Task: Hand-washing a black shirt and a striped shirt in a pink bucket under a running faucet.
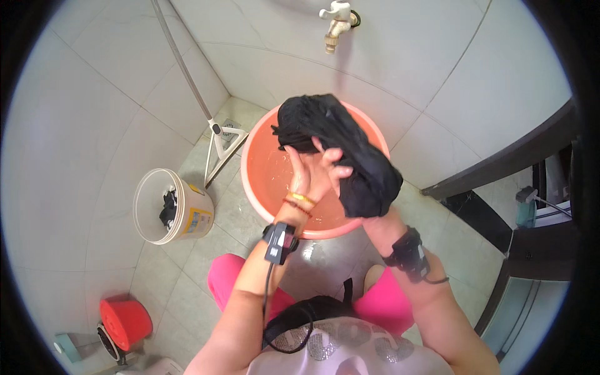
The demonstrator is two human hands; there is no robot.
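Over an orange plastic basin [253, 183] I hold up a bunched black cloth garment [347, 136]. It looks wet and arches from the basin's far side to its near right rim. My left hand [310, 176] is palm up, its fingers curled against the garment's inner edge and its thumb apart. The garment covers most of my right hand [376, 221], so its fingers are hidden; the cloth lies over it. Shallow water with some bubbles shows in the basin.
A wall tap [335, 28] juts out above the basin. A floor squeegee [218, 140] leans in the corner near a drain [229, 129]. At left stand a white bucket [199, 213] with black-and-white cloth inside and a red container [125, 323]. A dark door frame [468, 176] rises at right.
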